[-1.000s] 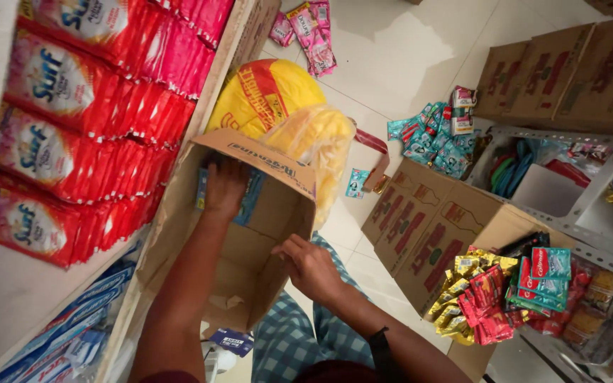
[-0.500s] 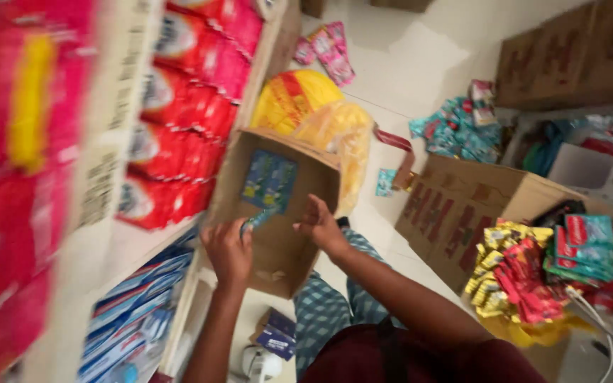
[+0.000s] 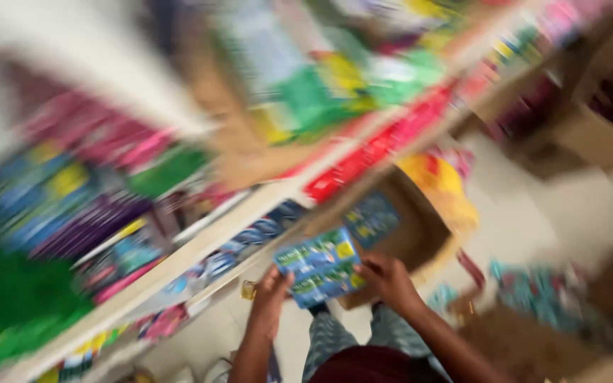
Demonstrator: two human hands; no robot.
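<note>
While both hands, left hand (image 3: 272,292) and right hand (image 3: 386,278), clamp fingers on a blue packet (image 3: 318,266) above the cardboard box (image 3: 420,234), shelving it likely needs a steady lift

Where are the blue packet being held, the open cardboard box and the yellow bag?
blue packet (image 3: 318,266), head view, middle of its printed face.
cardboard box (image 3: 420,237), head view, bare inner wall.
yellow bag (image 3: 441,186), head view, its upper yellow part.

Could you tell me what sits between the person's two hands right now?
A blue packet lies between left hand and right hand, gripped by both, in the head view.
</note>
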